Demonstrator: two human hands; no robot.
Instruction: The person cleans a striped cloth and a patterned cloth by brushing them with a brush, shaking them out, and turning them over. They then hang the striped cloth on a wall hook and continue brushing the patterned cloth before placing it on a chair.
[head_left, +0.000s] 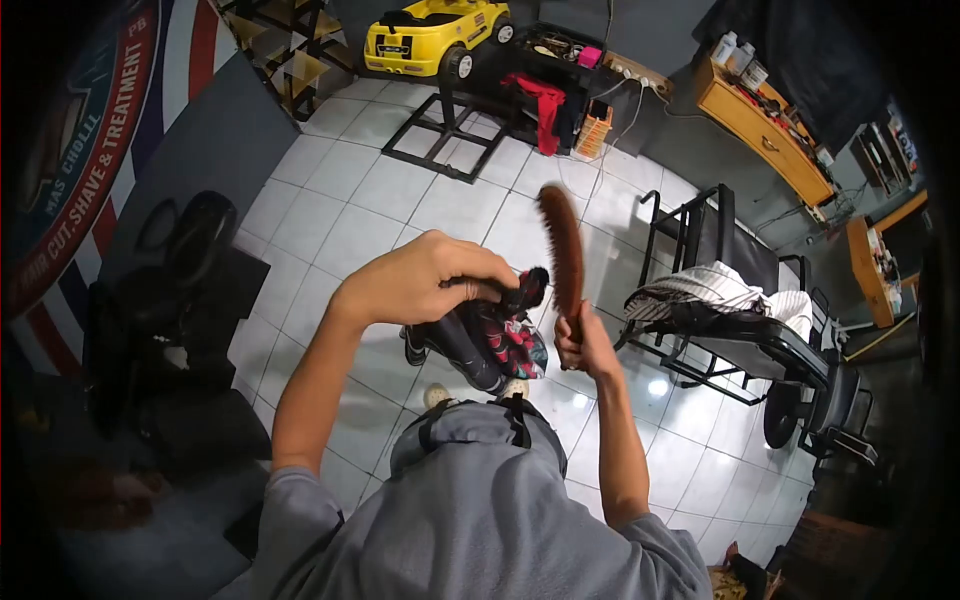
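Observation:
My left hand (440, 275) is closed on the top of a dark cloth bundle (515, 345) with a red, white and teal pattern. The bundle hangs in front of my legs, and its folds hide its exact kind. In my right hand (592, 345) is the handle of a brown brush (565, 245). The brush stands nearly upright, its dark bristles facing left toward the cloth. A gap separates the bristles from the bundle.
A black barber chair (740, 250) with a striped cloth (715, 290) is to the right. Behind it, bottles stand on a wooden drawer counter (765, 135). A yellow toy car (435, 40) and a black metal frame (445, 140) are ahead. Dark furniture (185, 330) lines the left.

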